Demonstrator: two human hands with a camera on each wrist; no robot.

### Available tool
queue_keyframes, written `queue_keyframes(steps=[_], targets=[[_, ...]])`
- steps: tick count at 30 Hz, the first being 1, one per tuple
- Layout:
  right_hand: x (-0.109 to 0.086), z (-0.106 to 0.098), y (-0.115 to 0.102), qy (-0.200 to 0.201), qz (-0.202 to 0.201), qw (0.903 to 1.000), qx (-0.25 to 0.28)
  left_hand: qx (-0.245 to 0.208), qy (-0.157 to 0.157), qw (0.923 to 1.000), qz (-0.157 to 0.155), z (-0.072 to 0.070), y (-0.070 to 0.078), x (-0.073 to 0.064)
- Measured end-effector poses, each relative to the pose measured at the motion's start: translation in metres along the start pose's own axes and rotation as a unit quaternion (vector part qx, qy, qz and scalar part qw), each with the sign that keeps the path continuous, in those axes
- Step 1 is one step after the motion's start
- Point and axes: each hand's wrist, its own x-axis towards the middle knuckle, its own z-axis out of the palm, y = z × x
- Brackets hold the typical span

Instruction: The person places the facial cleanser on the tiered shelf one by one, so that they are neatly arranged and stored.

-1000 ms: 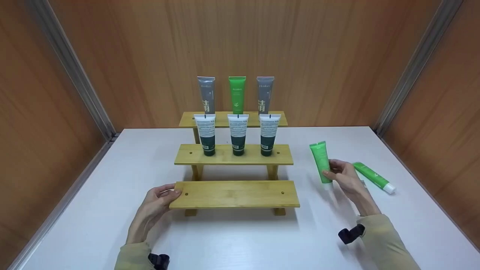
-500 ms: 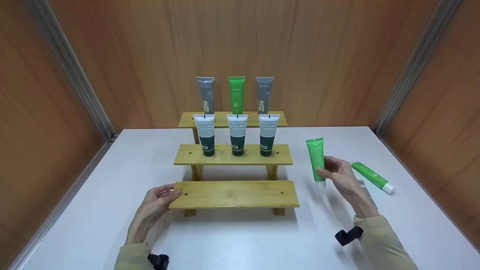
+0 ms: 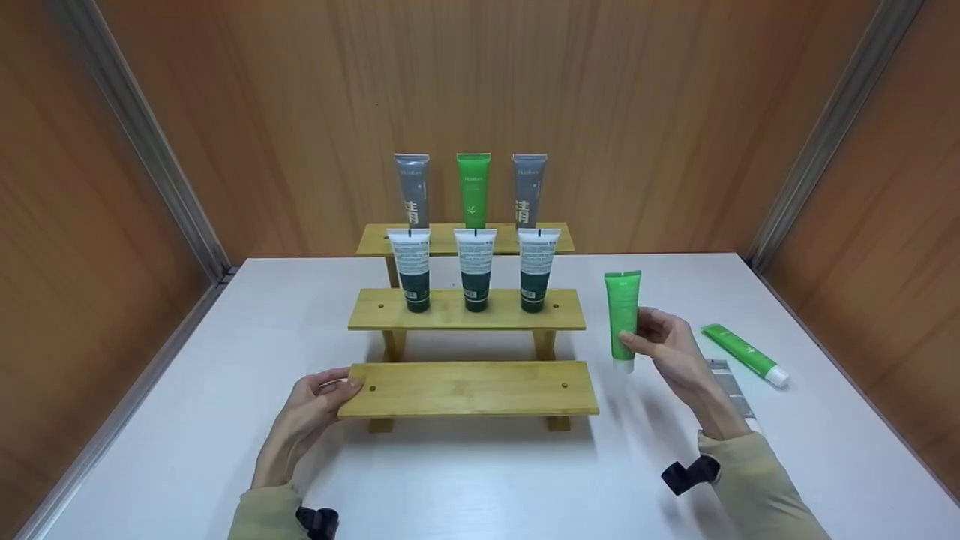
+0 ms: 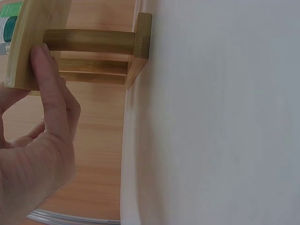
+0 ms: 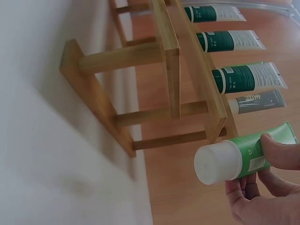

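From the head, I see the left arm reaching in low, and the left hand [image 3: 311, 409] pinches the left end of the front board [image 3: 469, 390], thumb on top. The right arm slants forward and inward over the desk [image 3: 450, 487]. The right hand [image 3: 671, 356] pinches a green tube [image 3: 623, 311] between thumb and fingers, nearly upright, to the right of the boards and apart from them. Its flat end is up, its white cap down. Behind the right hand lie a grey tube [image 3: 729, 382], partly hidden, and a spare green tube [image 3: 742, 352].

From the left wrist, the fingers [image 4: 51, 93] reach under the front board, a fingertip against its underside near a leg [image 4: 91, 41].

From the right wrist, the thumb lies across the green tube's body while bent fingers support the other side. The cap is broad and smooth; a pale label patch shows near it. The green tube is clear of the desk.
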Motion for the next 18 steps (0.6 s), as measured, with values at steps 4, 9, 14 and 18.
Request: queue_keyframes(steps=[4, 9, 14, 18], targets=[[0.001, 0.006, -0.003, -0.008, -0.005, 0.9999, 0.011, 0.005, 0.001, 1.0000, 0.002, 0.000, -0.001, 0.000], [0.002, 0.015, -0.006, -0.011, -0.015, 0.9995, 0.024, 0.007, 0.001, 1.0000, 0.006, 0.000, 0.000, 0.000], [0.002, 0.025, -0.011, -0.016, -0.026, 0.9990, 0.034, 0.006, -0.005, 0.9999, 0.009, -0.001, -0.001, -0.001], [0.001, 0.033, -0.015, -0.021, -0.030, 0.9989, 0.029, 0.006, -0.002, 1.0000, 0.005, -0.001, -0.001, -0.001]])
